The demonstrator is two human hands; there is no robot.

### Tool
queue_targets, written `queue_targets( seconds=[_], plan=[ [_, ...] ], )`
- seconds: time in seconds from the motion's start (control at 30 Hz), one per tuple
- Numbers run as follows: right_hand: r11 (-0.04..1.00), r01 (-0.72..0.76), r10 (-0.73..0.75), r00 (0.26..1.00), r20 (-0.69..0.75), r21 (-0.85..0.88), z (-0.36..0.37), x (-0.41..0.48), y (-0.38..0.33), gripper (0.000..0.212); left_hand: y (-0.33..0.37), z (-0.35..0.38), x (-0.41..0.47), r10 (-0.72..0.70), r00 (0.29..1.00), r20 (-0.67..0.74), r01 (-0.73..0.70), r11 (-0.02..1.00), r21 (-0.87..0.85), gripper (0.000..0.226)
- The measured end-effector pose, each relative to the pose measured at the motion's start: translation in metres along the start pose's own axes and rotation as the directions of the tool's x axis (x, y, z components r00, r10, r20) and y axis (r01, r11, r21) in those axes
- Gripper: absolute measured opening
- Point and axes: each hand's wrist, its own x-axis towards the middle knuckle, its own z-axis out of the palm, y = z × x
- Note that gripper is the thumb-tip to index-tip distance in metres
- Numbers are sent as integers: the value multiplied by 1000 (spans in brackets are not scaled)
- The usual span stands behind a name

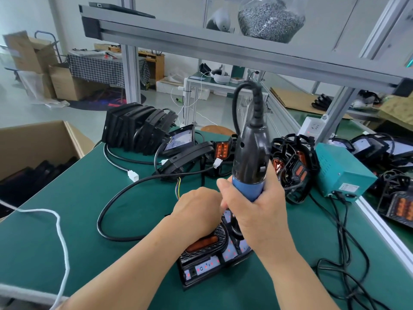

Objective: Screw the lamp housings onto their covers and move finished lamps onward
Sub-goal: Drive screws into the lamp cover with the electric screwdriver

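Counter (67,198): green mat top, carrying everything I work on.
Shelf (201,48): aluminium frame overhead, with a clear container of screws (270,19) resting on it.
Cardboard box (33,142): open, on the floor off the counter's left edge, with dark parts inside.
Black housings (136,128): a row standing on edge at the far left of the counter.
Lamp parts (295,166): a tangled heap with amber lenses, behind my screwdriver and just left of the power supply.
Power supply (342,173): teal box at the counter's right edge, with black leads running from its front.
Lamp (207,253): the piece in hand, lying flat on the counter just in front of me, with its amber lens and white board facing up, under both my hands.
Electric screwdriver (250,153): upright, black body with blue grip, its tip down on the lamp.
Right hand (252,211): wrapped firmly round the blue grip.
Left hand (196,211): knuckles up on the lamp's far end, beside the driver tip. Its fingers curl out of sight, so I cannot tell whether they hold anything.
Black cable (105,209): looped on the mat, left of the lamp.
White cord (60,231): trailing along the near left edge.
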Motion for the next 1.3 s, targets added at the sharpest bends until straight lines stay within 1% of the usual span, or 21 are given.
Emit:
queue_targets(
  seconds=[0.1, 0.2, 0.27, 0.37, 0.43, 0.47, 0.53, 0.57, 0.63, 0.67, 0.8, 0.9, 0.97, 1.07, 1.17, 1.2, 1.27, 1.3],
  plan=[
    [998, -20, 24, 997, -68, 61, -10, 6, 0, 22, -1, 2, 4, -5, 1000, -11, 5, 998, -56, 22],
    [992, 15, 10, 981, -194, 123, -20, 14, -1, 14, 4, 5, 12, 81, 997, 2, -81, 995, -62, 23],
    [989, 60, -21, 961, -274, 133, -27, 19, -3, 17, 13, 8, 18, 128, 992, 20, -126, 990, -67, 25],
    [987, 96, -42, 924, -379, 125, -39, 24, -1, 17, 27, 8, 30, 185, 977, 107, -171, 977, -130, 28],
    [988, 117, -61, 901, -431, 104, -46, 28, 0, 15, 26, 1, 43, 231, 962, 147, -207, 965, -161, 24],
    [987, 121, -62, 889, -454, 102, -49, 29, 0, 15, 23, -3, 52, 216, 970, 110, -199, 968, -150, 20],
    [984, 124, -45, 866, -497, 127, -54, 32, 1, 15, 13, -7, 73, 87, 996, 30, -77, 966, -245, 21],
    [982, 128, -40, 857, -514, 136, -56, 33, 2, 13, 9, -6, 83, 55, 998, 29, -46, 968, -248, 21],
    [981, 131, -35, 844, -534, 143, -56, 37, 4, 13, 10, -2, 98, -5, 997, 82, 23, 976, -217, 17],
    [979, 134, -33, 844, -536, 151, -56, 39, 4, 15, 13, 1, 105, -23, 995, 100, 45, 973, -227, 15],
    [978, 136, -34, 850, -526, 157, -54, 43, 7, 20, 22, 6, 119, -29, 994, 106, 58, 960, -276, 8],
    [975, 139, -27, 846, -532, 172, -55, 42, 11, 19, 23, 8, 120, -3, 988, 153, 43, 965, -258, 9],
    [976, 136, -23, 843, -537, 172, -54, 42, 13, 18, 25, 9, 118, 29, 985, 170, 11, 973, -230, 9],
    [978, 127, -16, 837, -547, 165, -53, 43, 13, 20, 27, 9, 112, 67, 976, 209, -39, 990, -136, 26],
    [975, 133, -12, 830, -557, 177, -53, 43, 12, 19, 25, 8, 106, 54, 976, 213, -45, 998, -47, 34],
    [975, 134, -14, 828, -560, 174, -52, 43, 12, 18, 24, 8, 105, 54, 977, 208, -51, 998, -22, 35],
    [975, 140, -19, 825, -566, 171, -52, 43, 12, 15, 22, 5, 103, 56, 976, 209, -61, 998, 20, 24],
    [973, 144, -15, 823, -568, 183, -52, 42, 13, 18, 21, 3, 103, 48, 974, 221, -52, 999, 12, 19]
  ],
)
